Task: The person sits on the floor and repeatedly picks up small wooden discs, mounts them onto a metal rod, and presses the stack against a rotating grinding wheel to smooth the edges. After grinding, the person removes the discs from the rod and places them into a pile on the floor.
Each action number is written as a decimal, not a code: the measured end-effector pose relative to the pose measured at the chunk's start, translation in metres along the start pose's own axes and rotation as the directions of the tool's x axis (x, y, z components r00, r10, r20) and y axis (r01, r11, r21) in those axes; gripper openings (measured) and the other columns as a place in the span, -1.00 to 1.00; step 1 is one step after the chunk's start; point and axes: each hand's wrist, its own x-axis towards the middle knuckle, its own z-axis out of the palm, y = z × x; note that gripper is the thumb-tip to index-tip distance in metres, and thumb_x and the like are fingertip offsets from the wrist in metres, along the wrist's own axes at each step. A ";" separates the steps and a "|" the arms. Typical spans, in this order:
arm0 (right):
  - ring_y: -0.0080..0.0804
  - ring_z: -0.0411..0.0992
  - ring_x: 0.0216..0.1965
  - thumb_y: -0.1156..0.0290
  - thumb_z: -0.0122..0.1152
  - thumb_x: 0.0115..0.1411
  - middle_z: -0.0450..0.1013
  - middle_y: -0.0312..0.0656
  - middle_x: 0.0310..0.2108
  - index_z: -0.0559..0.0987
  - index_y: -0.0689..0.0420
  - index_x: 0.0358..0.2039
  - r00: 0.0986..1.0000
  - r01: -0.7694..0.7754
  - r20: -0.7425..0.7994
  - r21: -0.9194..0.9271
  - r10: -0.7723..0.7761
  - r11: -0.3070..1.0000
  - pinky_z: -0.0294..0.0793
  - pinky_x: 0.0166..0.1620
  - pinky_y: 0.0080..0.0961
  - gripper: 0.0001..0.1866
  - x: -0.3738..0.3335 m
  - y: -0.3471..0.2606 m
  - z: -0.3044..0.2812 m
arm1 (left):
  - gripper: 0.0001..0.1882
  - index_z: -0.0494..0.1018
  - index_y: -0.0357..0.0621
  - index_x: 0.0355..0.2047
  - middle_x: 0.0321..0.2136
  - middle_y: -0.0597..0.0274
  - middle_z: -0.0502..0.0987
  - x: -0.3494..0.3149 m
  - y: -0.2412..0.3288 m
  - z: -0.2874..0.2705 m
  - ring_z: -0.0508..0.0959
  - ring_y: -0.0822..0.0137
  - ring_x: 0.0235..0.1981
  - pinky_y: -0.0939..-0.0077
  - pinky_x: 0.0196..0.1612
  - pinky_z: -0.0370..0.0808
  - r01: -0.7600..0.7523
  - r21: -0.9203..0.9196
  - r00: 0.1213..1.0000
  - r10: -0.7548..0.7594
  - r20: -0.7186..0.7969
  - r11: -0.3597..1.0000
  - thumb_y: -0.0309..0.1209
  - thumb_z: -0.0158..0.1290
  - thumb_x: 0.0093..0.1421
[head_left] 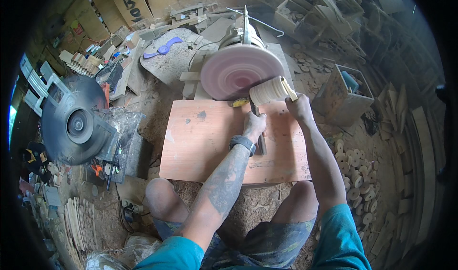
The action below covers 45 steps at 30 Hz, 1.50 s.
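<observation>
My right hand (299, 109) is closed round the pale wooden end piece (288, 89) of a stack of round wooden discs (268, 91). The stack lies tilted at the lower right rim of a large sanding disc (238, 72), whose face is smeared as if spinning. In my left hand (255, 125), closed, is a dark narrow bar (262, 145) that runs from under the stack down over the board. Whether the bar is joined to the stack I cannot tell. A small yellow object (240, 102) lies at the board's far edge, left of the bar.
A reddish wooden board (200, 136) spans the space before my knees. To the left stands a big round fan (76, 122). A purple fan blade (163, 47) rests on a dusty panel. Loose wooden discs (355, 174) are heaped at right, near a wooden box (346, 96).
</observation>
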 end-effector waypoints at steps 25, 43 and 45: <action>0.14 0.53 -0.37 0.41 0.12 0.12 0.50 0.18 -0.49 0.58 0.23 -0.34 1.000 -0.003 -0.012 -0.025 0.003 1.000 0.46 -0.28 -0.11 -0.82 0.000 0.006 0.001 | -0.82 0.32 -0.25 -0.47 -0.72 0.23 0.33 -0.002 0.001 -0.001 0.34 0.37 -0.81 0.39 -0.78 0.36 -0.003 -0.003 0.999 0.003 0.045 1.000 -0.44 -0.06 0.26; 0.17 0.52 -0.36 0.38 0.12 0.12 0.49 0.19 -0.49 0.58 0.24 -0.30 1.000 -0.002 0.012 0.009 0.001 1.000 0.46 -0.26 -0.11 -0.79 -0.003 -0.001 -0.002 | -0.79 0.34 -0.24 -0.48 -0.74 0.22 0.35 0.002 -0.002 0.000 0.35 0.36 -0.82 0.38 -0.77 0.37 -0.003 0.002 0.999 0.003 0.050 1.000 -0.41 -0.06 0.29; 0.16 0.52 -0.37 0.38 0.11 0.13 0.50 0.19 -0.49 0.58 0.24 -0.29 0.999 -0.028 0.019 -0.016 0.028 0.999 0.47 -0.26 -0.12 -0.78 -0.004 -0.005 -0.004 | -0.79 0.34 -0.23 -0.49 -0.76 0.22 0.34 0.003 -0.002 0.000 0.35 0.35 -0.83 0.37 -0.76 0.37 -0.002 0.008 0.999 0.001 0.041 1.000 -0.41 -0.06 0.29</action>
